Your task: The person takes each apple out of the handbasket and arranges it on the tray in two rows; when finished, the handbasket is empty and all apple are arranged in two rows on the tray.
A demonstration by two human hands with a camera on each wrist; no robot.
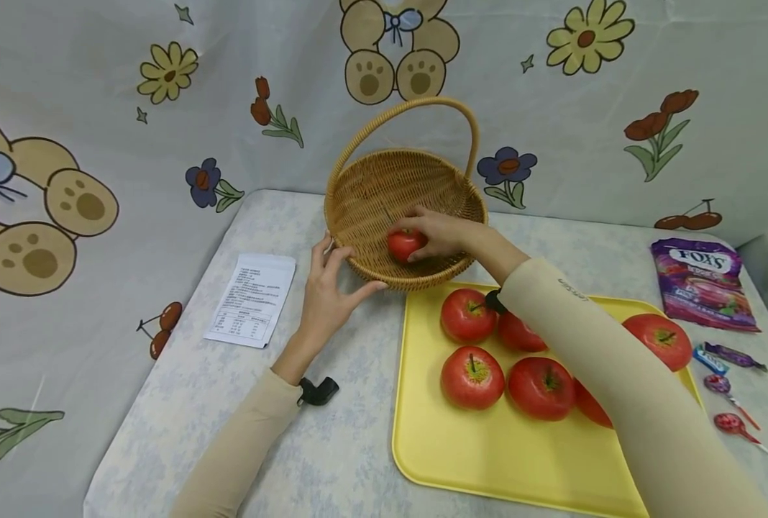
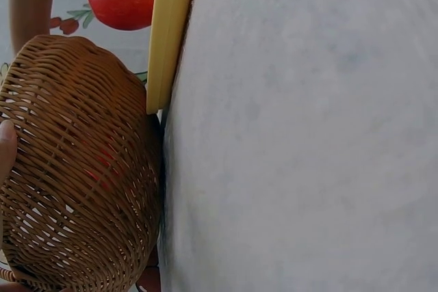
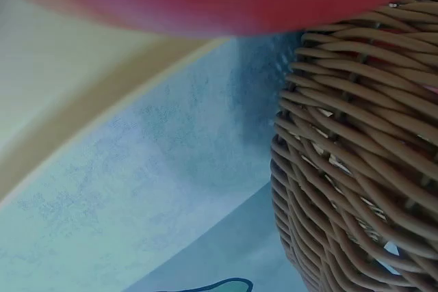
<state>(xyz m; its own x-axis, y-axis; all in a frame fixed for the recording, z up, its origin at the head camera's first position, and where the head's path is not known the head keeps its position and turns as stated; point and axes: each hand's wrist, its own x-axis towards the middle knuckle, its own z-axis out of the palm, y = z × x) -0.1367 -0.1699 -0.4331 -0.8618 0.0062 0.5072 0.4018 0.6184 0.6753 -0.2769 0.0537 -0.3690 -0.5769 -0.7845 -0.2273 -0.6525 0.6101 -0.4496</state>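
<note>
A wicker basket (image 1: pixel 390 180) with an arched handle leans back, its mouth facing me. My left hand (image 1: pixel 326 295) holds its left front rim, the fingers at the edge and the thumb spread along the outside; in the left wrist view a fingertip (image 2: pixel 7 143) lies against the weave. Inside the basket, my right hand (image 1: pixel 445 232) grips a red apple (image 1: pixel 405 245) near the bottom. Just in front, a yellow tray (image 1: pixel 487 460) carries several more red apples (image 1: pixel 472 378), partly covered by my right forearm. The right wrist view shows the basket's outer wall (image 3: pixel 363 135) up close.
On the left lies a printed white packet (image 1: pixel 252 300). To the right of the tray are a purple FOX'S candy bag (image 1: pixel 704 284), wrapped candies (image 1: pixel 733 356) and two lollipops (image 1: pixel 730 423). A patterned curtain (image 1: pixel 229 43) hangs behind the table.
</note>
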